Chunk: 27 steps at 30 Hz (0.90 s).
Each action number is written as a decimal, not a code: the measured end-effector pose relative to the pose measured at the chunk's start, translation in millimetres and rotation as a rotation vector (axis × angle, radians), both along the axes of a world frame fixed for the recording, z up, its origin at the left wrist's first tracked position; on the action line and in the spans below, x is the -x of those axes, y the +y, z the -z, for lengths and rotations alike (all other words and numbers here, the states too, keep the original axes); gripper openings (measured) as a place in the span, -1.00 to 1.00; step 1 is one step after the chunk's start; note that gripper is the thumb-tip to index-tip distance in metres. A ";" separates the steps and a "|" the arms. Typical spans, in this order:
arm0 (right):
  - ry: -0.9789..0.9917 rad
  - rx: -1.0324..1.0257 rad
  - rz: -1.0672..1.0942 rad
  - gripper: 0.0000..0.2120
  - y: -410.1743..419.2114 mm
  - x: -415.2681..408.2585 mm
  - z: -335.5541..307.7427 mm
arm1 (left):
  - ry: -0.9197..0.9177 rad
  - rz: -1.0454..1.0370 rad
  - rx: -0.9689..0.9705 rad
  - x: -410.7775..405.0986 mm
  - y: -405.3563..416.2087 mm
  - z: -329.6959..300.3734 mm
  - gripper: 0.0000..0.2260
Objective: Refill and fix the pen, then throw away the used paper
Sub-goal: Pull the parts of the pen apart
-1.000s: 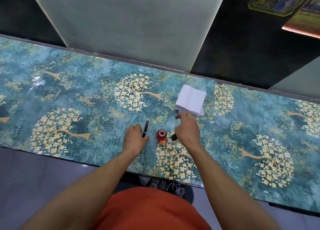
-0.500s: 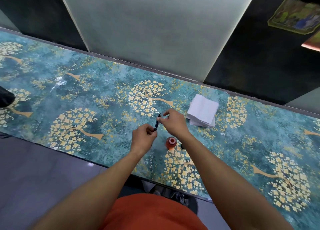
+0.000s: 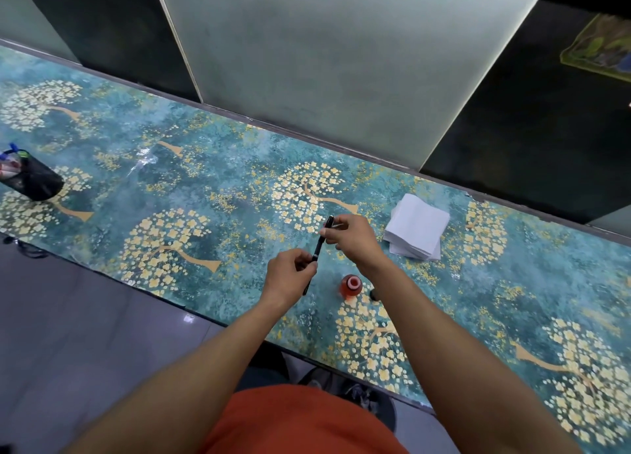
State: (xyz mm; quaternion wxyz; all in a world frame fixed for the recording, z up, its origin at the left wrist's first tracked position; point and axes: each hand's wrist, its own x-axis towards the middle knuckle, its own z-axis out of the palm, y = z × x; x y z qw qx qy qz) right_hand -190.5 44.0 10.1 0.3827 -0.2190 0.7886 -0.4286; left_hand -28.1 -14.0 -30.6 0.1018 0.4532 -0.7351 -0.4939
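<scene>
A black pen (image 3: 320,245) is held above the table between both hands. My left hand (image 3: 288,277) grips its lower end and my right hand (image 3: 353,236) pinches its upper end, near the clip. Just below my right wrist an open bottle of red ink (image 3: 351,285) stands on the table, and a small dark cap (image 3: 374,295) lies beside it, mostly hidden by my right forearm. A stack of white paper squares (image 3: 417,230) lies to the right of my right hand.
The long table (image 3: 205,194) has a teal cover with gold tree patterns; its front edge runs close to my body. A black mesh holder (image 3: 32,177) with pens stands at the far left. Frosted panels rise behind the table.
My right hand left the paper stack and took the pen's upper end. My left hand lifted the pen off the table. The view has swung left, bringing the mesh holder into sight.
</scene>
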 end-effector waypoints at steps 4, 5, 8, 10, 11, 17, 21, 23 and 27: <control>0.006 -0.010 0.133 -0.83 2.2 9.2 7.6 | -0.024 -0.019 -0.039 -6.1 4.7 2.4 -0.95; 0.036 -0.044 0.133 -0.80 2.3 11.0 11.0 | -0.024 -0.030 -0.046 -8.4 5.8 2.3 -0.95; 0.263 -0.272 -0.072 -0.76 2.8 14.0 23.1 | -0.021 -0.053 -0.068 -15.4 8.2 3.2 -0.95; 0.378 -0.403 -0.237 -0.75 1.9 11.1 30.4 | -0.028 -0.054 -0.074 -19.6 8.9 2.9 -0.93; 0.408 -0.444 -0.292 -0.76 1.5 9.3 33.8 | -0.029 -0.055 -0.075 -20.9 9.1 2.3 -0.93; 0.450 -0.474 -0.289 -0.77 0.4 1.6 42.0 | -0.018 -0.063 -0.075 -25.2 5.9 -0.5 -0.95; 0.251 -0.183 -0.064 -0.85 2.0 -4.5 31.7 | -0.012 -0.071 -0.077 -22.9 4.1 -2.6 -0.95; 0.079 -0.055 -0.018 -0.80 5.4 -9.4 23.8 | -0.018 -0.078 -0.075 -19.1 4.4 -5.0 -0.94; 0.030 0.015 -0.065 -0.81 11.7 -19.7 15.9 | -0.002 -0.048 -0.056 -10.7 6.1 -10.3 -0.94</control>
